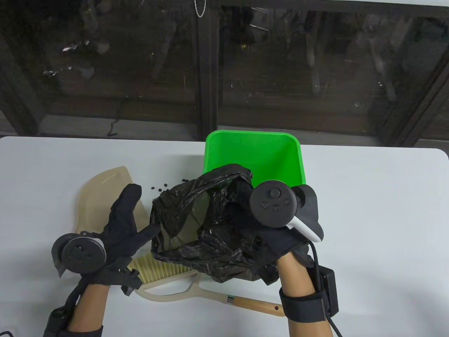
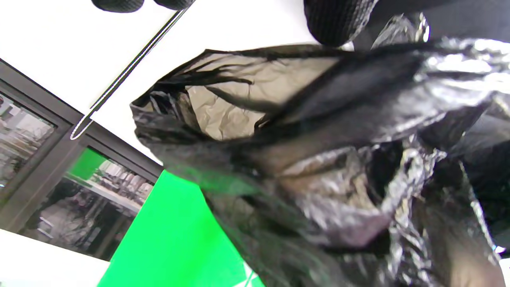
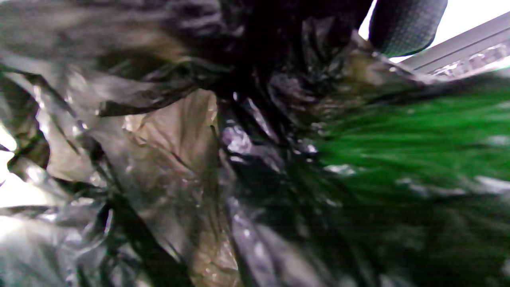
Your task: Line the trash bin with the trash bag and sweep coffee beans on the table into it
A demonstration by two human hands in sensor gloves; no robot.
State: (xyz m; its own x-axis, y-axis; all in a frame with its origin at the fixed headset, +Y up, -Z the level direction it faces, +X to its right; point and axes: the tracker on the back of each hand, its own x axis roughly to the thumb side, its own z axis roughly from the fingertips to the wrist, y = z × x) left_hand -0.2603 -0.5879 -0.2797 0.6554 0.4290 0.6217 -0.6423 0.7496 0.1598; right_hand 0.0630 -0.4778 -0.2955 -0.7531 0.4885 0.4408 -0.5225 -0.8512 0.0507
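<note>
The green trash bin (image 1: 252,158) stands upright at the table's back middle, with no liner in it. The black trash bag (image 1: 203,228) is held just in front of it, its mouth spread toward me. My right hand (image 1: 245,217), under its tracker, grips the bag's right side; its fingers are mostly buried in the folds, and one fingertip (image 3: 402,28) shows above the bag (image 3: 179,139). My left hand (image 1: 126,214) is beside the bag's left edge, fingers straight, thumb touching the plastic (image 2: 318,139). A few coffee beans (image 1: 159,187) lie left of the bin.
A beige dustpan (image 1: 100,193) lies on the table under my left hand. A hand brush (image 1: 165,272) with pale bristles and a wooden handle (image 1: 252,303) lies near the front edge, below the bag. Dark windows run behind the table.
</note>
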